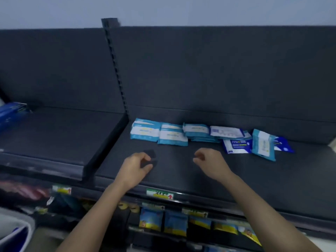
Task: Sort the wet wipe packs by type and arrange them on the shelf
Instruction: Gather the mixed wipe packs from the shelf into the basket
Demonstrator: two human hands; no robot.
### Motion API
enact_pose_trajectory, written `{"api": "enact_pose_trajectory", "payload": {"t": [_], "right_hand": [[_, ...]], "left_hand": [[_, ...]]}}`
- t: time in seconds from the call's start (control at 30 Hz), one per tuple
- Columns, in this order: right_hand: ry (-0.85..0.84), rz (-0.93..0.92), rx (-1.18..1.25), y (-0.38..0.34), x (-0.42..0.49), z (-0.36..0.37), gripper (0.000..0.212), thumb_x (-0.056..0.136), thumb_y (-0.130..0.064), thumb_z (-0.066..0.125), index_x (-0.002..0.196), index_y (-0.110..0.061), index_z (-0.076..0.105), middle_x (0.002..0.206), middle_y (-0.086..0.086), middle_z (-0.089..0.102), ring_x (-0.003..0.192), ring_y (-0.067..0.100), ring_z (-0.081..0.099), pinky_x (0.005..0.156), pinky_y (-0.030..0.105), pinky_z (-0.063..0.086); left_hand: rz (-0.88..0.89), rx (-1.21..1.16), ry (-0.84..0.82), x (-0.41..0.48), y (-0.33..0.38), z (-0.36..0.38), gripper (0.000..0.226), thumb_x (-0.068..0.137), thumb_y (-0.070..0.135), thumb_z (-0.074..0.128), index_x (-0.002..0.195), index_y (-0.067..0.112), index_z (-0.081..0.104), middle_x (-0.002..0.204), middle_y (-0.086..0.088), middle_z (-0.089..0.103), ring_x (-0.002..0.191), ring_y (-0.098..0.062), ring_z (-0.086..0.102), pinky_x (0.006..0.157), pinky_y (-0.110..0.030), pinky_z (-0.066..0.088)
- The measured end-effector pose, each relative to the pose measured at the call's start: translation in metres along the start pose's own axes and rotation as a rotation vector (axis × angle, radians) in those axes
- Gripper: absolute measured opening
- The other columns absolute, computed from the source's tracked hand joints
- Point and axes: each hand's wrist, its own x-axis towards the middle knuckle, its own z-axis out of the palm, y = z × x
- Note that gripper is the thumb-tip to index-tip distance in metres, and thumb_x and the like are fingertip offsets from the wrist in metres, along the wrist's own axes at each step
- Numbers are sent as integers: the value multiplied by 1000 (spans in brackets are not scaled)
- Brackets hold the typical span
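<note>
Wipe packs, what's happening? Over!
Left grip and right grip empty, above shelf. Teal packs stacked left; blue packs and one teal jumbled right. Path clear.

Matt dark shelf (236,179), probably metal, glossy plastic wipe packs (144,132)

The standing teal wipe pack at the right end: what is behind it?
A dark blue wipe pack lies behind the standing teal wipe pack and shows at its right side. Its left part is covered, so anything more there cannot be seen.
</note>
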Motion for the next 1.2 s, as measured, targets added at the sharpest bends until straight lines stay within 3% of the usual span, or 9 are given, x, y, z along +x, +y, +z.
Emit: {"api": "enact_pose_trajectory", "payload": {"t": [0.27, 0.43, 0.57, 0.73, 0.87, 0.97, 1.07, 1.13, 1.2], "right_hand": [[144, 7, -244, 99, 57, -52, 35, 90, -25, 63, 117, -4, 62, 119, 16, 55, 114, 33, 50, 96, 37, 43], [264, 115, -308, 152, 85, -86, 37, 91, -33, 59, 112, -2, 64, 112, 18, 58, 110, 38, 52, 85, 44, 48], [77, 111, -272, 182, 104, -97, 54, 98, -42, 44, 141, -10, 43, 146, 14, 41, 135, 31, 36, 108, 44, 35], [-153, 107, -252, 183, 114, -80, 53, 100, -52, 26, 149, -35, 21, 158, -2, 21, 140, 30, 27, 112, 53, 21], [-149, 64, -265, 184, 103, -79, 53, 98, -53, 33, 147, -36, 28, 154, -8, 29, 138, 24, 31, 112, 49, 21], [-161, 12, -220, 183, 83, -79, 54, 94, -55, 42, 145, -38, 34, 151, -11, 35, 137, 18, 34, 113, 44, 22], [-169, -19, -120, 179, 69, -85, 50, 91, -50, 53, 137, -33, 48, 141, -8, 46, 130, 14, 41, 111, 37, 29], [-25, 15, -65, 180, 69, -93, 46, 89, -44, 61, 128, -21, 59, 127, 2, 56, 120, 19, 48, 103, 33, 38], [130, 180, -136, 193, 73, -100, 47, 86, -42, 65, 122, -13, 60, 118, 12, 58, 114, 29, 50, 97, 37, 42]], "left_hand": [[51, 11, 20, 76, 53, 59, 26, 87, 20, 68, 110, 8, 64, 109, -4, 60, 99, -15, 53, 81, -16, 33], [177, 30, 28, 128, 96, 87, 32, 95, 22, 57, 120, 4, 61, 122, -11, 61, 118, -26, 53, 97, -24, 35], [243, 95, -57, 171, 123, 108, 46, 99, 31, 41, 133, 1, 52, 135, -16, 53, 131, -32, 43, 111, -34, 29], [141, 296, -199, 202, 133, 130, 51, 102, 31, 37, 147, 7, 31, 147, -14, 40, 133, -31, 35, 110, -35, 25], [81, 541, -381, 212, 137, 134, 61, 92, 49, 49, 144, 22, 34, 138, -6, 40, 125, -30, 34, 101, -40, 33], [153, 608, -490, 218, 143, 127, 55, 79, 52, 61, 127, 28, 50, 124, -3, 42, 117, -25, 33, 97, -38, 30], [188, 564, -603, 218, 139, 130, 58, 70, 52, 71, 114, 25, 47, 124, -3, 41, 114, -22, 35, 97, -34, 34], [151, 433, -670, 217, 133, 133, 72, 66, 50, 76, 121, 23, 39, 129, -4, 42, 115, -20, 38, 97, -36, 40], [120, 373, -682, 218, 129, 132, 98, 63, 54, 78, 140, 23, 26, 136, -4, 39, 123, -22, 39, 102, -39, 39]]}}
